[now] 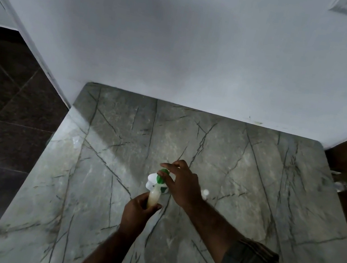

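Fingers of the left hand (138, 213) wrap the small bottle (153, 197); right hand (184, 185) pinches its green cap (162, 176) at twelve o'clock; light, probably slippery, best held mid-body.

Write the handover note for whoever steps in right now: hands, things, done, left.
Hands: the left hand grips the pale bottle low on its body, with the neck tilted away. The right hand pinches the green cap on the bottle's top with its fingers.
Things: a white container stands on the marble table just behind the cap. A small white round piece lies beside the right wrist.
Done: bottle in hand, cap gripped.
Left: the cap is still on. It probably needs twisting off, perhaps to pour into the white container.
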Motion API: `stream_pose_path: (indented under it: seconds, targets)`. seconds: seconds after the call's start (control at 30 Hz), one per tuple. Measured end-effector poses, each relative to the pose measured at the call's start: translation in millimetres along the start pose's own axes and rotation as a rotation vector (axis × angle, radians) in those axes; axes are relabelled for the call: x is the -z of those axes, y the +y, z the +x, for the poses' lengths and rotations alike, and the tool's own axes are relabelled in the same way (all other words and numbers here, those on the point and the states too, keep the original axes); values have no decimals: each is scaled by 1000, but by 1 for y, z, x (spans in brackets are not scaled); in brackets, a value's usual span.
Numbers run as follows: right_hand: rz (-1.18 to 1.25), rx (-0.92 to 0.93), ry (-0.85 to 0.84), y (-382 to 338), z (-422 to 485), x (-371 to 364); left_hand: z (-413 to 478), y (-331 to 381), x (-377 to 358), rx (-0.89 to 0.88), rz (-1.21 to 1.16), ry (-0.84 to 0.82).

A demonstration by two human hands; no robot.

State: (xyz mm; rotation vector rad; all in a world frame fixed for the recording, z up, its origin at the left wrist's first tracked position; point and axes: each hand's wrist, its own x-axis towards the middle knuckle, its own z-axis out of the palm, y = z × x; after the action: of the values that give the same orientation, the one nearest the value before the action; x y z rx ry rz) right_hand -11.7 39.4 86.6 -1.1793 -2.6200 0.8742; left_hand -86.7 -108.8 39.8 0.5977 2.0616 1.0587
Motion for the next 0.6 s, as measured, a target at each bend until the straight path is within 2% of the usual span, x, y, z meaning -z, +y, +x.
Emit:
stream_pose_path:
  seconds: [0.13,0.23,0.3,0.37,0.43,0.5,0.6]
  targets:
    - [141,-4,121,-2,-6,7,1,1,1,-12,-2,7]
    - [268,-15,387,12,-19,22,2,2,3,-17,-15,6]
    - [375,-97,585,34,-38,30,4,3,3,-19,-25,10]
    - [459,-265,708,63,-58,33,6,3,2,-21,-23,7]
    - [476,-465,742,92,-76,27,8,2,-1,-24,-7,0]
    - [424,-617,699,117,-89,12,9,1,-5,-27,15,-6]
    - [342,-678,516,134,-101,-17,8,2,-10,-35,32,-10]
